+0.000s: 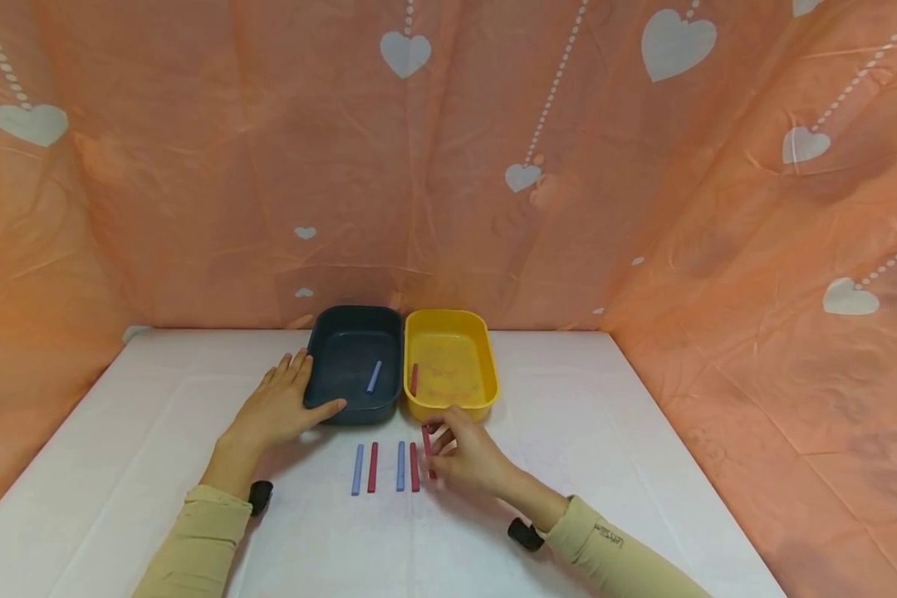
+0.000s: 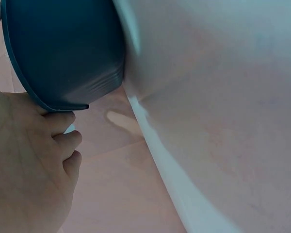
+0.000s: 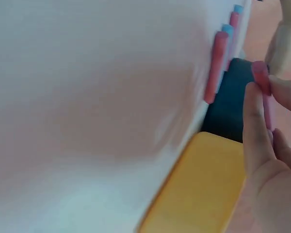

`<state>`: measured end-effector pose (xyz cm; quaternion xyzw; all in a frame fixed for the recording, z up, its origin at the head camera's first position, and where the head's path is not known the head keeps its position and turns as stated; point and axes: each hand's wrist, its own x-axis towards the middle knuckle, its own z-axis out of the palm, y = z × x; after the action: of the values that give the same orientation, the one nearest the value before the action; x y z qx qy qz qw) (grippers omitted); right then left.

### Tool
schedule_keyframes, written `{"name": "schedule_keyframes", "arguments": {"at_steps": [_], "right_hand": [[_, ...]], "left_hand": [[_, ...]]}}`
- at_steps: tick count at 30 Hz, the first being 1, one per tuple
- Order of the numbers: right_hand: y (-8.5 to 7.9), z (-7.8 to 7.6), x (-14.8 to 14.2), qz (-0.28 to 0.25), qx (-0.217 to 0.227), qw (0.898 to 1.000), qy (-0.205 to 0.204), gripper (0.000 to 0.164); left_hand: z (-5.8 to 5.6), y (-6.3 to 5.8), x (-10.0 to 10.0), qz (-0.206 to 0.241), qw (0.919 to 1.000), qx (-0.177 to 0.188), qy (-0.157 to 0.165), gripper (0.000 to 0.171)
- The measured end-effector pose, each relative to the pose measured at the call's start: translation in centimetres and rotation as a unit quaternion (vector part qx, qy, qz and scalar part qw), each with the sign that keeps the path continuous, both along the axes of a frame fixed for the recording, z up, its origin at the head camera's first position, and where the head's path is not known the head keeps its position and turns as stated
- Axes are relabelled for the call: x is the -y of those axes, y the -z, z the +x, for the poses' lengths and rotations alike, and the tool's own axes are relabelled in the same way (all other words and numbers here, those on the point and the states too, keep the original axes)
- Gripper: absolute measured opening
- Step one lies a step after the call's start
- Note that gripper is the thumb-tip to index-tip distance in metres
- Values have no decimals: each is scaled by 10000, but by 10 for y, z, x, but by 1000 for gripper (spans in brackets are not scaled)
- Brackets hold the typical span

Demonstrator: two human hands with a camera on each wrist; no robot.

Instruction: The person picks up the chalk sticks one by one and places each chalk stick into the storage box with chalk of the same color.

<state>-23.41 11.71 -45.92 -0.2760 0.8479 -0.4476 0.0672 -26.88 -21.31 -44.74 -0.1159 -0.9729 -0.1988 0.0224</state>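
My right hand pinches a red chalk stick between thumb and fingers, just in front of the yellow tray. My left hand rests against the near left corner of the dark blue tray, fingers along its side and thumb at the front rim. In the left wrist view, fingertips show just beyond that tray's rim. A blue chalk stick lies in the dark tray, and a red chalk stick in the yellow one.
On the white table in front of the trays lie a blue chalk stick, a red one, another blue one and another red one. An orange curtain with pale hearts surrounds the table's back and sides.
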Motion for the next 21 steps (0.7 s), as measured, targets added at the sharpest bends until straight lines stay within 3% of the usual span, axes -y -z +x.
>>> {"name": "schedule_keyframes", "arguments": {"at_steps": [14,21], "right_hand": [[-8,-12,4,-955,-677,9922,431,49],[-7,-24,7,-1287,-676,9864,774,51]], "left_hand": [[-2,1,1,-52,10000,27,52,114],[-2,-1,1,-59,10000,40,1,113]]}}
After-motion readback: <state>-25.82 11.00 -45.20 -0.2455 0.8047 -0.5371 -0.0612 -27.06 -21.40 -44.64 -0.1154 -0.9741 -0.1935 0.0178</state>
